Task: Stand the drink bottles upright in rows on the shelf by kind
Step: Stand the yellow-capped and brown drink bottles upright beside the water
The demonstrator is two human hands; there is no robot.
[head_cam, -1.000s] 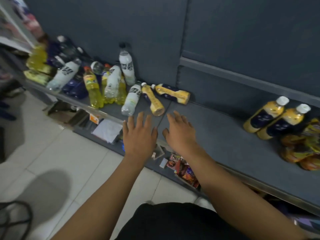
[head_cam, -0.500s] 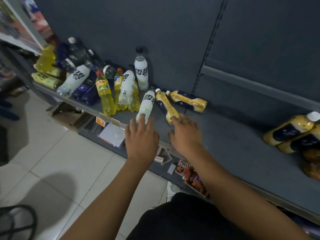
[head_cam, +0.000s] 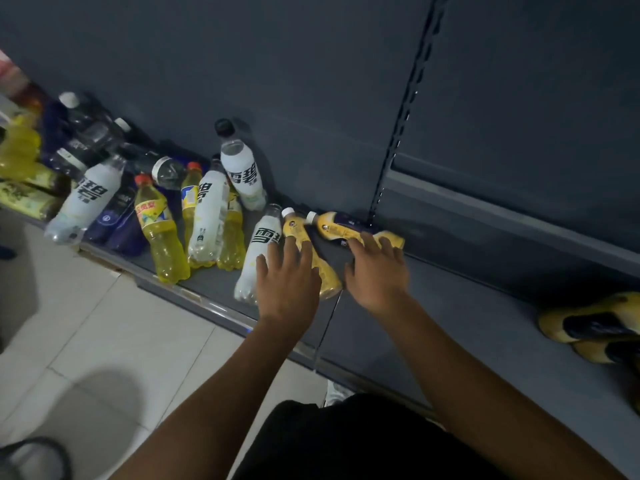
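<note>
Two orange-yellow bottles with white caps and dark labels lie on the grey shelf [head_cam: 467, 306]. My left hand [head_cam: 289, 277] lies with spread fingers over the nearer one [head_cam: 298, 230] and also covers part of a white bottle [head_cam: 258, 251] lying beside it. My right hand [head_cam: 375, 271] reaches the farther orange bottle [head_cam: 337, 228], fingertips on its lower body. To the left lie or lean several white bottles [head_cam: 211, 213], clear yellow soda bottles [head_cam: 159, 237] and dark blue bottles [head_cam: 117, 220]. One white bottle [head_cam: 242, 174] stands by the back wall.
Two more orange bottles [head_cam: 595, 323] lie at the shelf's right end. The dark back panel [head_cam: 311, 81] rises behind the shelf, with a raised ledge [head_cam: 502, 220] on the right. Pale floor tiles [head_cam: 104, 341] lie below the shelf's front edge.
Both hands moved forward over the shelf from its front edge onto the orange bottles. The camera came closer and turned left.
</note>
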